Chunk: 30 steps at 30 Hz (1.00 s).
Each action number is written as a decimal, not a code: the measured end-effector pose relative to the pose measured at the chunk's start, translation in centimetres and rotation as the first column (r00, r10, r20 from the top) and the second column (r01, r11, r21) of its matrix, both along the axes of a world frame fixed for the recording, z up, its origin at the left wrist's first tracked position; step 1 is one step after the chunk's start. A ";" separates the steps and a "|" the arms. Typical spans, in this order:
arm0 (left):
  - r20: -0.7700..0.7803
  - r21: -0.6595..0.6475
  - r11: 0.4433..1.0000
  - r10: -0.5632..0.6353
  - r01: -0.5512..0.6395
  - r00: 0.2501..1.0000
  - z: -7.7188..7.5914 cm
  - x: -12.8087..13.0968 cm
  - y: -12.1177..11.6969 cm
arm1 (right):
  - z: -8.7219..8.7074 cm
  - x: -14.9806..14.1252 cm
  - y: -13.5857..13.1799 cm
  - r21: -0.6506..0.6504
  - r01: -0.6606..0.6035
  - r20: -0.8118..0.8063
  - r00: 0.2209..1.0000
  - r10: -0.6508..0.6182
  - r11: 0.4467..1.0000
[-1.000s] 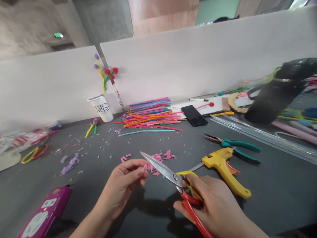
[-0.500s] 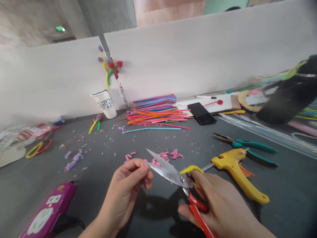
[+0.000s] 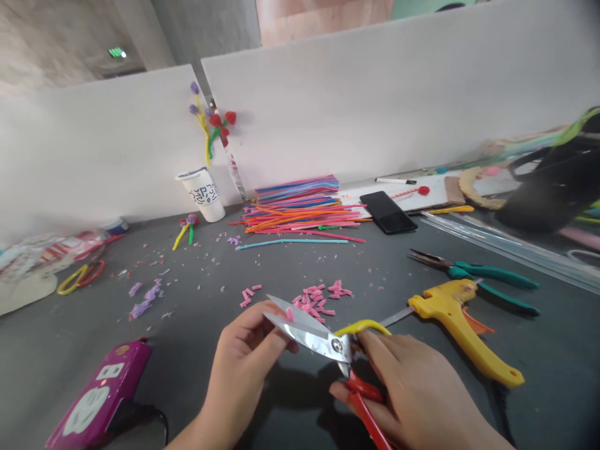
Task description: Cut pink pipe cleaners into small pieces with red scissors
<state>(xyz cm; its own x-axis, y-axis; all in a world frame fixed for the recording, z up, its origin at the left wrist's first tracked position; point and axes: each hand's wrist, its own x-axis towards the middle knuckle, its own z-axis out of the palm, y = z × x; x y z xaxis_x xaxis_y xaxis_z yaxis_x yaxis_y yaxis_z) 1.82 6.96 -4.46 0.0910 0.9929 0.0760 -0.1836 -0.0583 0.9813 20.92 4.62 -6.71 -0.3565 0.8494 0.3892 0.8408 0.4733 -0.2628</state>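
Note:
My left hand (image 3: 248,359) is closed in a pinch, its fingertips right at the scissor blades. A short end of pink pipe cleaner (image 3: 289,314) shows there, between the blades; the rest is hidden by fingers and blade. My right hand (image 3: 407,381) is wrapped round the scissors (image 3: 312,337), which have one yellow and one red handle. Their blades are slightly apart and point left. Just beyond them lies a loose pile of short pink pipe cleaner pieces (image 3: 312,302) on the dark table.
A yellow glue gun (image 3: 445,306) and green-handled pliers (image 3: 487,272) lie to the right. A purple power strip (image 3: 100,394) is at the left front. Pipe cleaners (image 3: 300,212), a phone (image 3: 388,212) and a paper cup (image 3: 202,195) are at the back. Purple bits (image 3: 146,300) lie left.
My left fingertips have come in closer to the scissors, and the pink end now shows between the blades. The blades have narrowed. The whole view has shifted slightly.

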 end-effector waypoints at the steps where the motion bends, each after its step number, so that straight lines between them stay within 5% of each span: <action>1: -0.042 0.020 1.000 0.002 -0.001 0.999 0.0 0.0 0.0 | 0.0 0.0 0.0 -0.004 0.004 0.002 1.000 -0.004 1.000; 5: -0.101 0.056 0.998 0.022 -0.016 0.995 0.1 -0.1 0.0 | 0.0 0.1 0.0 -0.019 0.005 -0.002 1.000 -0.005 1.000; 11: 0.073 -0.024 0.996 0.092 -0.090 0.993 0.3 0.0 0.3 | 0.1 0.4 -0.2 0.025 0.005 -0.035 0.999 -0.004 1.000; 30: 0.210 -0.079 0.996 0.064 -0.048 0.976 0.3 0.1 0.4 | -0.2 0.1 0.0 0.121 -0.012 0.037 0.999 0.007 0.993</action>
